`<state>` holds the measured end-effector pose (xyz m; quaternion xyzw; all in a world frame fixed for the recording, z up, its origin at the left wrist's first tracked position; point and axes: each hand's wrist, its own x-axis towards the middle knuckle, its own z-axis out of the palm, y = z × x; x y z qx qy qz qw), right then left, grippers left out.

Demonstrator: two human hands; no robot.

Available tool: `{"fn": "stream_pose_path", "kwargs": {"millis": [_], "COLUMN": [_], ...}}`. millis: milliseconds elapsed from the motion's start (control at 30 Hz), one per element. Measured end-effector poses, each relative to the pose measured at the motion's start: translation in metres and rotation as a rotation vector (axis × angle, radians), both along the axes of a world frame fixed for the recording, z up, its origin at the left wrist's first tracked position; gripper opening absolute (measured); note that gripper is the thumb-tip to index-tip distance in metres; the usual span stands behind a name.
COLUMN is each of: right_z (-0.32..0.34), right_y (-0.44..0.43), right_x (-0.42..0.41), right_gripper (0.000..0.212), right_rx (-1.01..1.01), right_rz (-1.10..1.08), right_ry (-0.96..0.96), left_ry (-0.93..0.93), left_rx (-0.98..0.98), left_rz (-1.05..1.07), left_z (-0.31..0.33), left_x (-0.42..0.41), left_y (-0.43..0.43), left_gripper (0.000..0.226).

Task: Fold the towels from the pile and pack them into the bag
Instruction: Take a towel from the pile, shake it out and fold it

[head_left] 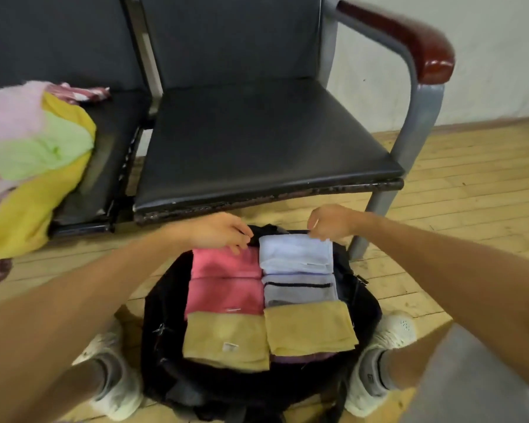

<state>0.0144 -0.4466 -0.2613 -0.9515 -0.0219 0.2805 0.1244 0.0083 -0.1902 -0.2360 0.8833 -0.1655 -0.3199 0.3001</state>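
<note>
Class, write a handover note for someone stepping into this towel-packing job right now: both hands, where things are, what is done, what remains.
Left hand: fingers curled at the far corner of the far pink towel; grip unclear.
Right hand: pinches the far edge of the pale blue towel.
Bag: open on the floor.
Done: six folded towels show in it, in two columns.
Left: fold and pack the loose pile on the left seat.

2 black padded seats [257, 138], red-brown armrest [409, 35], wooden plank floor [471, 184], pale wall [501, 41] behind
</note>
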Motion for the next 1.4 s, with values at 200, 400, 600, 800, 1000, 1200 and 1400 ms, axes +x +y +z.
{"fn": "stream_pose_path", "kwargs": {"millis": [200, 400, 600, 800, 1000, 1200, 1400], "right_z": [0.082, 0.116, 0.107, 0.078, 0.059, 0.060, 0.063], "right_y": [0.055, 0.143, 0.240, 0.313, 0.344, 0.347, 0.358], "right_x": [-0.008, 0.013, 0.043, 0.061, 0.064, 0.068, 0.076], "right_gripper": [0.016, 0.014, 0.012, 0.012, 0.010, 0.012, 0.014], "right_rx": [0.349, 0.597, 0.752, 0.932, 0.951, 0.924, 0.911], "right_rz": [0.032, 0.082, 0.099, 0.012, 0.016, 0.023, 0.029], "right_ry": [-0.088, -0.259, -0.349, -0.324, -0.311, -0.303, -0.260], "left_ry": [-0.133, -0.352, -0.601, -0.656, -0.507, -0.510, -0.582], "left_rx": [-0.212, -0.186, -0.035, 0.136, 0.359, 0.324, 0.002], "left_rz": [0.162, 0.317, 0.493, 0.712, 0.721, 0.747, 0.908], "left_z": [0.064, 0.086, 0.078, 0.072, 0.041, 0.038, 0.047], "left_x": [-0.016, -0.007, -0.009, -0.011, -0.014, -0.004, 0.006], "left_y": [0.045, 0.134, 0.222, 0.274, 0.301, 0.293, 0.281], "left_gripper": [0.019, 0.017, 0.017, 0.022, 0.014, 0.015, 0.029]}}
